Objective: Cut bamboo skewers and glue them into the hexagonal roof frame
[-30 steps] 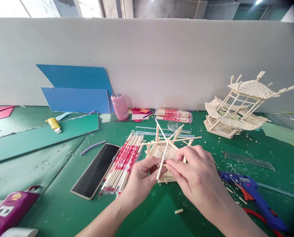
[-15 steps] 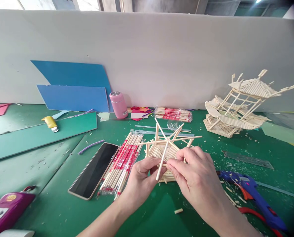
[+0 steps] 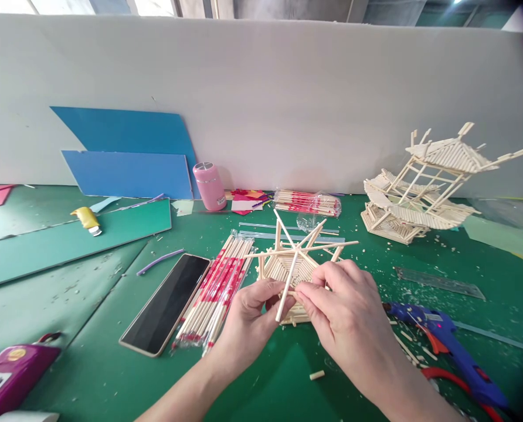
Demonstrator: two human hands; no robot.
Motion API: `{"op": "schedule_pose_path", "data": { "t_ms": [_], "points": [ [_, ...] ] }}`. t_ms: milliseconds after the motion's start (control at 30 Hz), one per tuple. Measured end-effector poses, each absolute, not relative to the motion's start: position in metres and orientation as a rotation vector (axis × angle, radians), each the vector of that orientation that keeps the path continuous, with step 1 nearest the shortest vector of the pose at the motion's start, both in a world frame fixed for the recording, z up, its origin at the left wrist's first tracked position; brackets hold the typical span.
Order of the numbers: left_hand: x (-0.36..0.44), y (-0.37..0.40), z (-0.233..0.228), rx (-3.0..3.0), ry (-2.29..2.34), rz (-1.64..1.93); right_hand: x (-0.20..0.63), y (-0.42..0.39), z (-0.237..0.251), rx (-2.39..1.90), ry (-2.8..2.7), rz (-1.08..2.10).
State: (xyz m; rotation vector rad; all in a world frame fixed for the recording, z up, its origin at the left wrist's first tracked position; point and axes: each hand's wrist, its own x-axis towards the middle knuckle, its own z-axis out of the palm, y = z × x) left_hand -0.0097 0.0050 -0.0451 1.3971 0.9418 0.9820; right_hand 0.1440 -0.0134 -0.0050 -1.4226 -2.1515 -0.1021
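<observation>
In the middle of the worktop (image 3: 265, 381), a stick frame (image 3: 296, 253) is standing. A stick packet (image 3: 220, 287) is lying to its left, a phone (image 3: 167, 305) just left of that. A glue gun (image 3: 448, 340) is resting rightward. Farther back, near the partition (image 3: 288, 105), a canister (image 3: 210, 187), another packet (image 3: 308, 203) and a stick pavilion (image 3: 420, 202) are sitting, left to right.

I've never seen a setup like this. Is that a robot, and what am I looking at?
No robot here: you see a person's bare left hand and right hand. One camera worn on the head looks forward and down at them. Both pinch at the near side of a small stick frame, though exactly which piece each holds is hidden. On the green table around it lie a phone, a bundle of wrapped sticks and, to the right, a blue glue gun. Farther back are a pink container and a bigger stick model.
</observation>
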Motion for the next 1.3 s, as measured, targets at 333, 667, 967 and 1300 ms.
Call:
{"op": "schedule_pose_path", "data": {
  "t_ms": [333,667,967,1300],
  "points": [
    [-0.015,0.004,-0.05,1.523,1.004,0.957,0.156,-0.018,0.003,-1.382,-2.102,-0.102],
    [-0.03,-0.012,-0.021,2.415,1.195,1.176,0.228,-0.037,-0.029,-1.649,-1.411,0.327],
    [0.025,-0.008,0.008,2.864,1.003,0.75,0.216,-0.047,-0.058,-1.448,-1.469,0.763],
    [0.037,0.004,0.007,3.122,0.921,0.615,0.201,-0.034,-0.046,-1.303,-1.6,0.822]
  ]
}}
